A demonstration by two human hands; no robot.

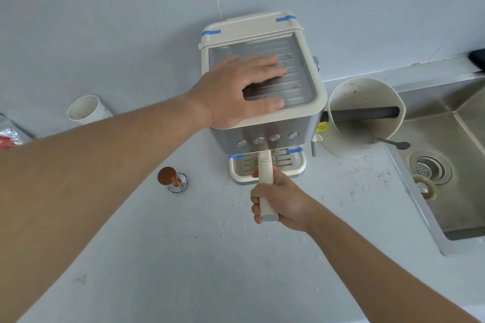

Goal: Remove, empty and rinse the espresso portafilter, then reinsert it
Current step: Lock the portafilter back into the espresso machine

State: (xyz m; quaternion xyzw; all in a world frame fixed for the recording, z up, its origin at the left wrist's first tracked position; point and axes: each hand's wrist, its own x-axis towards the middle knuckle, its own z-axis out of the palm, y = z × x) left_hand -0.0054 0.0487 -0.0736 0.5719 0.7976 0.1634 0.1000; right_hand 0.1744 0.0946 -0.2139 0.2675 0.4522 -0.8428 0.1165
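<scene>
We see right hand [282, 199] wrapped tight round cream plastic portafilter handle [265, 181]; handle axis runs near-far into steel-and-cream espresso machine [265, 126]. Left hand [242, 92] flat, open, bracing machine top.

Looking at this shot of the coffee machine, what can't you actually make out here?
Head view only:
- Portafilter basket and its lock under the espresso machine: hidden by the machine's overhanging front, so locked or loose is unclear.
- Handle middle: covered by the right hand.
- Part of the machine top: covered by the left hand.
- Button symbols and the yellow sticker: too small.
- Knock box bottom: in shadow.
- Foil bag: cut off by the left edge.
</scene>
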